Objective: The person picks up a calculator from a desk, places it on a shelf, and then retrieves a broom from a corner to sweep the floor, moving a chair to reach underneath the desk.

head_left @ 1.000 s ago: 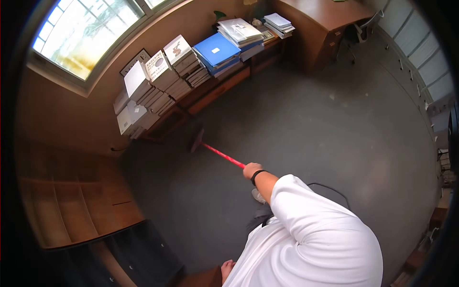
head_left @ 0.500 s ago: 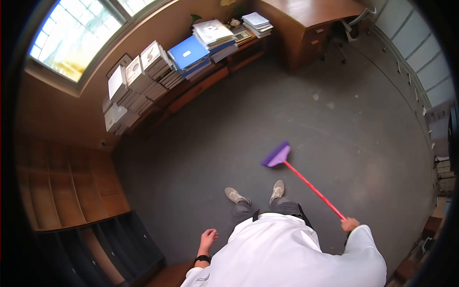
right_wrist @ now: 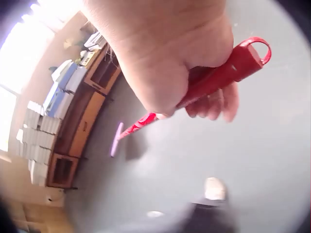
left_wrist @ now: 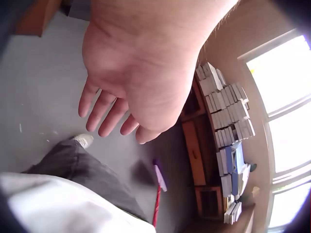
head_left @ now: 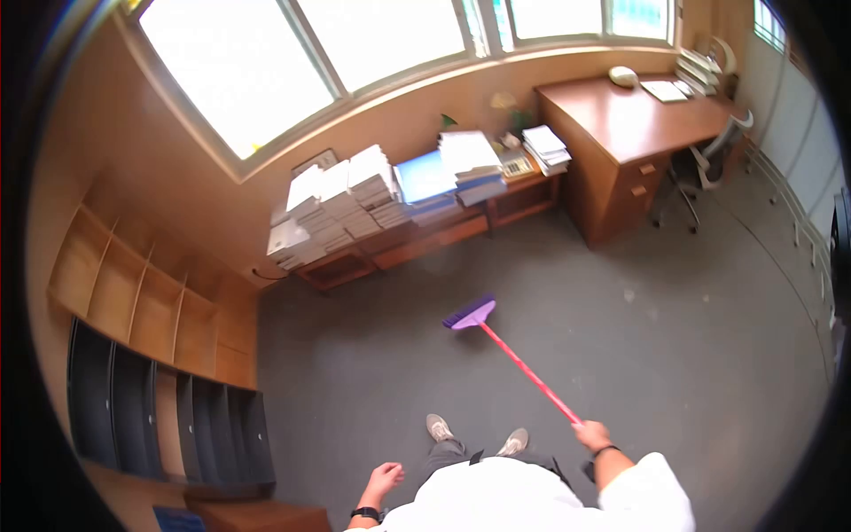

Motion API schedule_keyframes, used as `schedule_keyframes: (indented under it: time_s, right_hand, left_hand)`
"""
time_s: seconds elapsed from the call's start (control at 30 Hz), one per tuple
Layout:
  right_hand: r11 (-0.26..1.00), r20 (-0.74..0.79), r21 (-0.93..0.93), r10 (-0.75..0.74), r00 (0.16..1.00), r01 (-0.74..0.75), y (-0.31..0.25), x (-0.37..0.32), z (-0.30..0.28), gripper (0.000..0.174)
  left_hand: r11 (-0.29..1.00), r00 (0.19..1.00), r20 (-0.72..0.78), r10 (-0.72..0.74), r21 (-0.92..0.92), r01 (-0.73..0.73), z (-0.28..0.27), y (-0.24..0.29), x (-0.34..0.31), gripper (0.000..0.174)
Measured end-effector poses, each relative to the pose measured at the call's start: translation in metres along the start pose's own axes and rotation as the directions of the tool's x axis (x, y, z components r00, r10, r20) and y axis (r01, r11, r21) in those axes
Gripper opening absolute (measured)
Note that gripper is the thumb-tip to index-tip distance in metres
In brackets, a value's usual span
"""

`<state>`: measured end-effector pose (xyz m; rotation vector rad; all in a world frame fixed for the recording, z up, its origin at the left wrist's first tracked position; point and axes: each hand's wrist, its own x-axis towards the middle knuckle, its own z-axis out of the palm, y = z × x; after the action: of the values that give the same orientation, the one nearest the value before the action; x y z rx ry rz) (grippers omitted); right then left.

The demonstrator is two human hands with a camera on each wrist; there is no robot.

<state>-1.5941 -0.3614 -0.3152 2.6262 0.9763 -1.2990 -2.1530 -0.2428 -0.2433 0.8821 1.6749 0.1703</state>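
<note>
My right hand (head_left: 592, 435) grips a broom (head_left: 530, 371) near the top end of its red handle. In the right wrist view the fingers wrap the handle (right_wrist: 214, 83), and its end cap with a hanging loop sticks out past the hand. The purple broom head (head_left: 472, 314) is low over the grey floor, ahead of the shoes, with dark bristles pointing away from me. My left hand (head_left: 385, 480) hangs beside the body and holds nothing. Its fingers (left_wrist: 112, 116) are loosely bent in the left wrist view, where the broom shows farther off.
A low wooden cabinet (head_left: 425, 238) along the wall carries stacks of books (head_left: 341, 199) and a blue folder (head_left: 425, 177). To its right stand a desk (head_left: 612, 124) and an office chair (head_left: 709, 164). Shelves (head_left: 146, 293) line the left side. A cable crosses the floor at right.
The broom swung back from near the cabinet toward my right, then forward and left again in the right hand. The left hand came into fuller view. The head view has tilted up.
</note>
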Motion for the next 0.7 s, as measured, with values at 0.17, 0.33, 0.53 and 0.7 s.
schedule_keyframes:
  time_s: [0.17,0.33,0.53,0.7]
  right_hand:
    - [0.974,0.037,-0.142,-0.170,0.985,0.174,-0.135,0.096,-0.016,0.041]
    - [0.985,0.069,-0.149,-0.076,0.995,0.085,-0.021,0.063,0.000,0.044]
    - [0.908,0.066,0.053,0.411,0.909,-0.415,0.207,-0.148,0.084,0.046]
    - [0.678,-0.398,0.143,0.707,0.585,-0.721,0.205,-0.289,0.057,0.033]
  left_hand:
    - [0.985,0.992,0.056,-0.114,0.137,0.106,-0.004,-0.030,-0.017,0.031]
    - [0.971,0.998,0.009,-0.064,0.233,0.060,0.005,0.014,-0.015,0.030]
    - [0.919,0.990,0.124,-0.066,0.393,0.012,0.020,0.056,0.028,0.032]
    - [0.841,0.975,0.208,-0.074,0.539,-0.051,0.047,0.114,0.059,0.033]
